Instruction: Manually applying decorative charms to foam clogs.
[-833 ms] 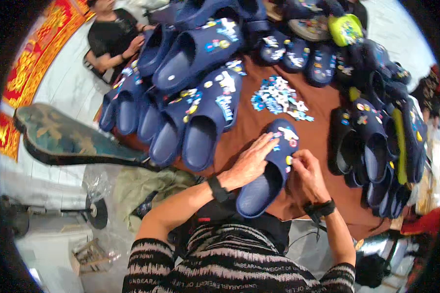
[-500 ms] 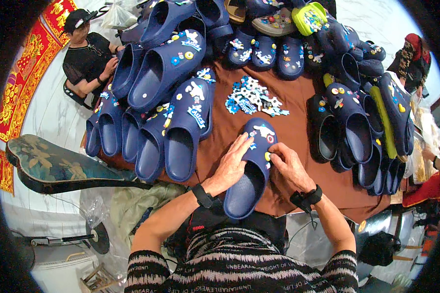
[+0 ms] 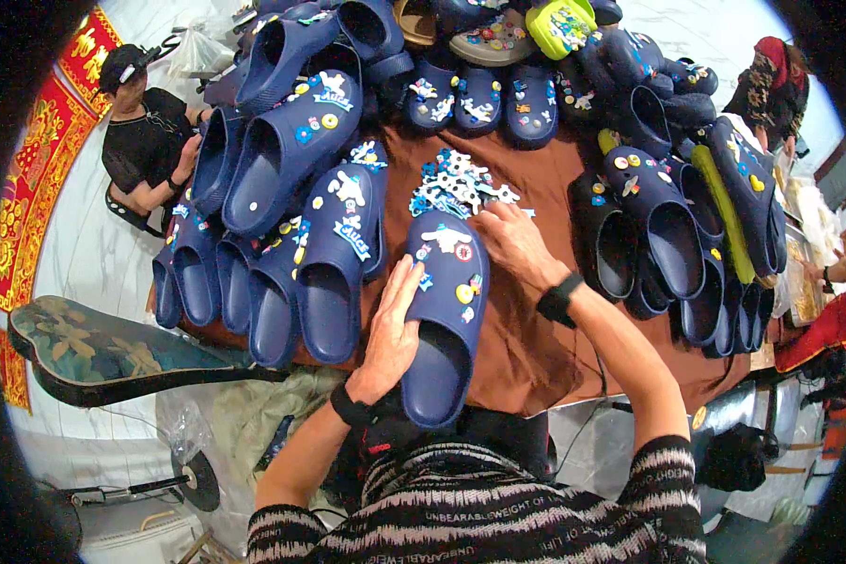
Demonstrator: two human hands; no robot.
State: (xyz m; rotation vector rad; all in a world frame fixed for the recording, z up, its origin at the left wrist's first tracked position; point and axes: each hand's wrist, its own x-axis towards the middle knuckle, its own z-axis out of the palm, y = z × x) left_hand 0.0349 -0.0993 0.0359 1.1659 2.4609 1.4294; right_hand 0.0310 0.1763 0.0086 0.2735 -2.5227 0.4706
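Note:
A navy clog [image 3: 446, 293] with several charms on its upper lies in front of me, toe pointing away. My left hand [image 3: 392, 334] grips its left side, fingers laid along the upper and thumb hidden. Beyond the toe is a small pile of white, blue and black shoe charms [image 3: 453, 179]. My right hand [image 3: 520, 246] is at the near right edge of this pile, its fingers curled together at the charms. What is between those fingertips is hidden.
Stacked navy clogs [image 3: 296, 150] crowd the table's left, with more clogs [image 3: 667, 216] on the right and along the back. A brown cloth [image 3: 536, 362] covers the table. A patterned padded seat [image 3: 113, 348] stands at left. Two other people [image 3: 146, 136] are beyond the table.
My right hand has left the clog's side and reached forward to the charm pile. My left hand stays on the clog, now held lower along its side. The whole view has shifted slightly.

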